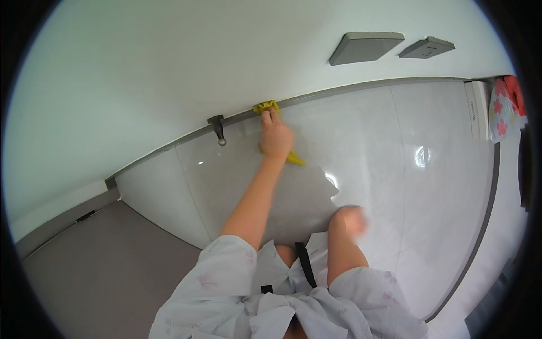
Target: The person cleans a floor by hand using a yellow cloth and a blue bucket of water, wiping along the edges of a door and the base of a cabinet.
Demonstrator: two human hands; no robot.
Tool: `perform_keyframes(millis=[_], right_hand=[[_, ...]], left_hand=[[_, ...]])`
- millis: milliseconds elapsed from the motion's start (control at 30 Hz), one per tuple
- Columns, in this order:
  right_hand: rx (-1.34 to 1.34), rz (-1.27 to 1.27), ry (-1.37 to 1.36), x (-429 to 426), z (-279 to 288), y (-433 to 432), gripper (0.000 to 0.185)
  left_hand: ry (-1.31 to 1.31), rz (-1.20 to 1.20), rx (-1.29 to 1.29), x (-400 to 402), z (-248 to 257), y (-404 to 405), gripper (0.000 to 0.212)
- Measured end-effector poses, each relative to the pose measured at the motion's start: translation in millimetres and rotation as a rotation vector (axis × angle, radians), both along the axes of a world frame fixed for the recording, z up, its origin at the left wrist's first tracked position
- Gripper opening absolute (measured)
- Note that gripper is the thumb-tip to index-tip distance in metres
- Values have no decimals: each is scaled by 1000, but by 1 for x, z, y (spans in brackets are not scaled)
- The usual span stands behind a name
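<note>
My left hand reaches forward and grips a yellow cloth. The cloth's bunched upper part presses against the grey baseboard at the foot of the wall. Another corner of it sticks out under my wrist, above the tiled floor. My right hand is near my body, low over the floor and away from the cloth. Blur hides its fingers, and I see nothing clearly held in it. Left of the cloth, a dark door stop with a metal ball tip juts out from the baseboard.
Two grey wall plates, a blank-looking one and a socket, sit on the pale wall. White boxes and a flower-patterned bag stand at far right. A grey-brown panel borders the glossy floor at lower left.
</note>
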State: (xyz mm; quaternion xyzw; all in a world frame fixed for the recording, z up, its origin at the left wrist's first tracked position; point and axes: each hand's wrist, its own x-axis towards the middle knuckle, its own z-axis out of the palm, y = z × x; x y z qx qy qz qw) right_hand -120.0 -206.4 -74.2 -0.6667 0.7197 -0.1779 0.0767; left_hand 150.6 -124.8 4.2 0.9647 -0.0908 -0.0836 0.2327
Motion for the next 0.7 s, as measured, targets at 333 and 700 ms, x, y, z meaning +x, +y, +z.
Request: perform_keyframes(millis=[333, 700], right_hand=[[40, -61, -27, 2, -1, -2, 46], [92, -71, 2, 4, 6, -4, 47]], left_hand=[[-76, -258, 437, 22, -7, 135, 54], [-356, 22, 399, 38, -11, 262, 54]])
